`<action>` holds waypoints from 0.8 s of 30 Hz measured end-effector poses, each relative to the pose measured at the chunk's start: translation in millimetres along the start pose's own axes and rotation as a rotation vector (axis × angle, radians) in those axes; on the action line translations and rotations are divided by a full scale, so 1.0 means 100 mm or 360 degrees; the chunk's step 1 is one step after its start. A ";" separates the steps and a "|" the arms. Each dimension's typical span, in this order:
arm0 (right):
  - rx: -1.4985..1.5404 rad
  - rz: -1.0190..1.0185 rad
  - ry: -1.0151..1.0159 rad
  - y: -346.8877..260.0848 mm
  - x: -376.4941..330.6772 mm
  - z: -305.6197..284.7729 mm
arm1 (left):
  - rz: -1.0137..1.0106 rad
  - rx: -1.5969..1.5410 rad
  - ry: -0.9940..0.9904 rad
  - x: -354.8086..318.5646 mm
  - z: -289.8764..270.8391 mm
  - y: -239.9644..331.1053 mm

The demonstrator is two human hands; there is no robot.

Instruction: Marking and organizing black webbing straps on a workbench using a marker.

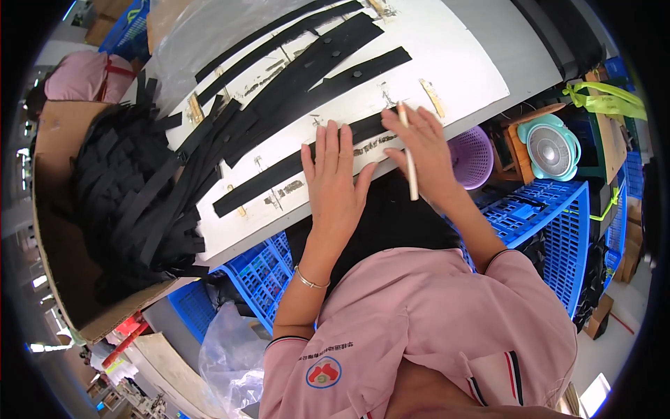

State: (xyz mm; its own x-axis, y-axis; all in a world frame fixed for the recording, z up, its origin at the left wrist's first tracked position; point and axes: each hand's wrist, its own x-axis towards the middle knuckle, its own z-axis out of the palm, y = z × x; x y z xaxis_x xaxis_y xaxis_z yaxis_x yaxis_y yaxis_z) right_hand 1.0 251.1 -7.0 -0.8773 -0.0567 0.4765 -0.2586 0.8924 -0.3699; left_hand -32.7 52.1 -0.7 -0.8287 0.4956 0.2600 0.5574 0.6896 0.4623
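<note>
Left grip [333, 174]: spread nearly flat, palm down, fingertips on the long black strip [265, 180], nothing clasped. Right grip [427, 157]: loosely closed around a slim white stick [410, 164], which sits between thumb and forefinger side; fingertips at the strip's upper-right end. Strip lies diagonally across frame centre, on the near part of the white board [464, 66], parallel-ish to its edge. Board sits on the grey counter [520, 70] and has brass-coloured pieces [432, 98] plus dark marks. More black strips [279, 105] upper centre, some with round dark studs. Cardboard box [57, 160] at frame left, heaped with black bands [122, 188]. Purple basket [471, 159], turquoise fan [551, 148] and blue crate [569, 230] at right. Co-worker in pink [80, 78] upper left.
</note>
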 end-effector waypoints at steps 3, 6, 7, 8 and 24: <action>-0.0030 0.0047 -0.0032 0.25 -0.03 -0.10 | -0.0107 0.0087 -0.0001 -0.17 -0.11 -0.08; -0.0231 0.0127 -0.0029 0.44 -0.06 -0.20 | -0.0247 0.0202 0.0026 -0.36 -0.23 -0.16; -0.0221 0.0098 -0.0015 0.47 -0.06 -0.20 | -0.0310 0.0153 0.0040 -0.42 -0.27 -0.19; -0.0204 0.0083 -0.0006 0.50 -0.06 -0.19 | -0.0355 0.0176 0.0042 -0.49 -0.32 -0.22; -0.0141 0.0180 0.0197 -0.04 0.23 -0.14 | -0.0634 0.0233 0.0260 -0.83 -0.52 -0.55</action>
State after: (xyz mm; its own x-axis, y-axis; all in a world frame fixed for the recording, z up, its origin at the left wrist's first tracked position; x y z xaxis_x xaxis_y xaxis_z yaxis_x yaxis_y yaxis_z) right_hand -12.6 252.6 16.5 -0.8410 0.0968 0.5323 -0.1198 0.9262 -0.3576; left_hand 3.3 -54.4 -3.3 -0.9704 0.0949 0.2220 0.1850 0.8830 0.4314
